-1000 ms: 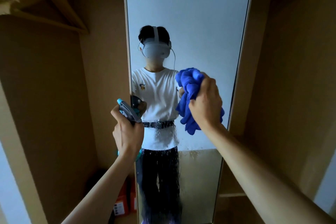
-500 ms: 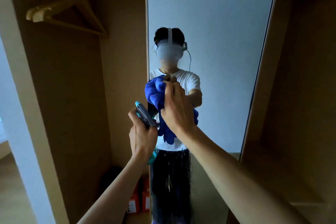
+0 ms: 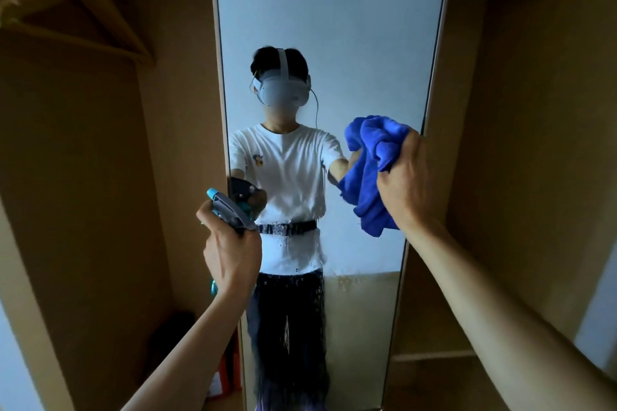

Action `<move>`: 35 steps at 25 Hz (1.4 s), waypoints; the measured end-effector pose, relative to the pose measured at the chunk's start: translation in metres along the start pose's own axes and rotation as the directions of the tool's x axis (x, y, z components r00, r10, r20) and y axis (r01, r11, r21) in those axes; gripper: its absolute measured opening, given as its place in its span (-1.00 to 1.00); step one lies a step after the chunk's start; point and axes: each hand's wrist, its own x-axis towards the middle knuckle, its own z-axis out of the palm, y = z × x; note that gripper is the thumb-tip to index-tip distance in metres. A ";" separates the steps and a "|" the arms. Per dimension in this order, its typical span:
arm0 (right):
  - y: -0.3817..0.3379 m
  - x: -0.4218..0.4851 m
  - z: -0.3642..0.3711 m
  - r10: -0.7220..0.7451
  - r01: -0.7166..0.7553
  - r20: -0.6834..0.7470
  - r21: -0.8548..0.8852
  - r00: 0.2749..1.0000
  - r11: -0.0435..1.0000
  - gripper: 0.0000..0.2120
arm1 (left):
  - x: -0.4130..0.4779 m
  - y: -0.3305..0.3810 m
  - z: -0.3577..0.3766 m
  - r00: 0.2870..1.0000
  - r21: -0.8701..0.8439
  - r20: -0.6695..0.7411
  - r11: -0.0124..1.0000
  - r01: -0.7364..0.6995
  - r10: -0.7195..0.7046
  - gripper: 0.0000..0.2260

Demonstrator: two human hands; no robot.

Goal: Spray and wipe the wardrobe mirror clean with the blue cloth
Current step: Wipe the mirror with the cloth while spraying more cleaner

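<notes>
Nearest to us, our two bare forearms are reaching up from the bottom of the view toward the glass. Our left hand is wrapping its fingers tightly round the neck of a teal and grey spray bottle. The bottle's head is rising above the fist, and a sliver of its body is showing under the wrist. That hand and bottle are covering part of the mirror's left frame.

Our right hand is clutching the blue cloth in a curled grip. The cloth is bunching out above and below the fingers and appears to be lying against the glass, close to the right edge at about mid-height. Hand and cloth together are hiding a stretch of that edge.

Behind them the tall wardrobe mirror is standing upright in a pale frame. Droplets and wet streaks are clinging to its middle and lower part. Its upper part is reflecting a plain pale wall. It is also showing us a reflected person in a white T-shirt, dark belt and headset.

Farther back, we are looking into the wooden wardrobe on both sides. A wooden hanger is hanging at the upper left. Red boxes are sitting on the floor beside the frame, partly hidden by our left forearm, with a dark shape just left of them that we cannot make out. A low shelf is crossing the right compartment.
</notes>
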 end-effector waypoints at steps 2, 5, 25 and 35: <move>0.020 0.005 -0.006 0.054 -0.057 -0.075 -0.041 0.996 0.998 -0.77 | -0.001 0.001 0.000 1.000 -0.004 -0.005 1.000 0.001 -0.001 -0.56; 0.038 0.007 -0.015 0.134 -0.134 -0.091 0.011 0.987 0.991 -0.77 | -0.004 0.004 0.000 1.000 -0.002 -0.011 1.000 0.001 -0.001 -0.58; -0.105 -0.040 0.042 -0.223 0.212 0.103 0.111 0.969 0.971 -0.49 | 0.005 -0.001 -0.015 0.997 -0.055 0.072 0.998 0.040 -0.035 -0.64; -0.163 -0.060 0.070 -0.438 0.418 0.174 0.143 0.882 0.897 -0.54 | 0.029 -0.023 -0.039 0.961 -0.182 0.275 0.982 0.051 0.001 -0.66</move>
